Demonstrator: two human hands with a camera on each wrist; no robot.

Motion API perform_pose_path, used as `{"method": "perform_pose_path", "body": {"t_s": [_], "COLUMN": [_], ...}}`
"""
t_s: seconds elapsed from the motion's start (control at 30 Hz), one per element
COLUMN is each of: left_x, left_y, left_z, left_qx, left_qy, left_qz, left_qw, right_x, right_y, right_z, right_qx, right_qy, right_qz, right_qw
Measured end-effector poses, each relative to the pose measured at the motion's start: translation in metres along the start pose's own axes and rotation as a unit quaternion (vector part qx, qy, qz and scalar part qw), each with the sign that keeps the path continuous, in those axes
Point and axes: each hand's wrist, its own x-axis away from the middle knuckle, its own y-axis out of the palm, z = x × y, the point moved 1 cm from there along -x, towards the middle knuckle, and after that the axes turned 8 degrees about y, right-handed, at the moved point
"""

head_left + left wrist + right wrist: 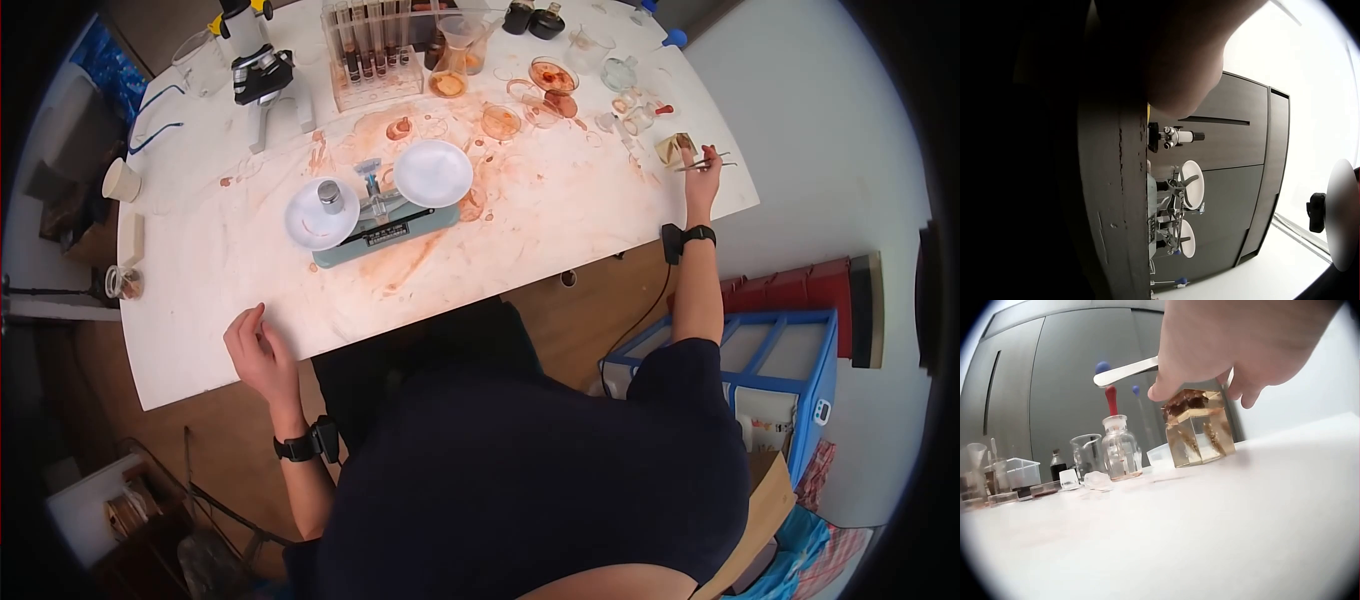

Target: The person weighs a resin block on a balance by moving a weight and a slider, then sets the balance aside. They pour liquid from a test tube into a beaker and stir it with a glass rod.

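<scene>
At the table's right edge my right hand point(703, 182) holds a pair of metal tweezers point(722, 163). In the right wrist view one flat end of the tweezers point(1125, 372) sticks out past the thumb. Just below that hand stands a clear amber resin block point(1200, 434) with specimens inside; a darker piece point(1191, 403) lies on top of it. My left hand point(262, 350) is at the front left edge of the table, fingers loosely bent and holding nothing. Right of it stands a balance scale point(385, 230), with a metal weight point(330, 197) on its left pan.
A microscope point(262, 75) and a test tube rack point(375, 85) stand at the back. Flasks, stained petri dishes point(501, 122) and a red-topped dropper bottle point(1122, 453) spread toward the right. A glass jar point(124, 282) sits at the left edge. Reddish stains mark the white tabletop point(560, 220).
</scene>
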Motion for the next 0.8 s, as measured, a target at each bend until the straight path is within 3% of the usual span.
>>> {"method": "perform_pose_path", "body": {"t_s": [0.13,0.23,0.37,0.5,0.8], "left_x": [-0.001,-0.002,-0.005,-0.026,-0.098], "left_y": [0.000,0.001,0.000,0.000,0.011], "left_z": [-0.001,0.001,0.000,0.020,0.074], "left_qx": [-0.009,0.004,0.114,0.227,0.185], "left_qy": [0.002,-0.013,-0.069,-0.077,0.121], "left_qz": [-0.004,-0.012,-0.040,-0.052,0.001], "left_qw": [1.000,1.000,0.990,0.969,0.975], "right_x": [0.049,0.099,0.195,0.248,0.268], "right_y": [-0.003,0.015,0.043,0.070,0.081], "right_z": [-0.075,-0.090,-0.173,-0.219,-0.242], "right_qx": [-0.052,-0.229,-0.288,-0.303,-0.201], "right_qy": [-0.019,-0.010,0.000,0.006,-0.075], "right_qz": [0.040,-0.090,-0.227,-0.344,-0.400], "right_qw": [0.998,0.969,0.930,0.889,0.891]}}
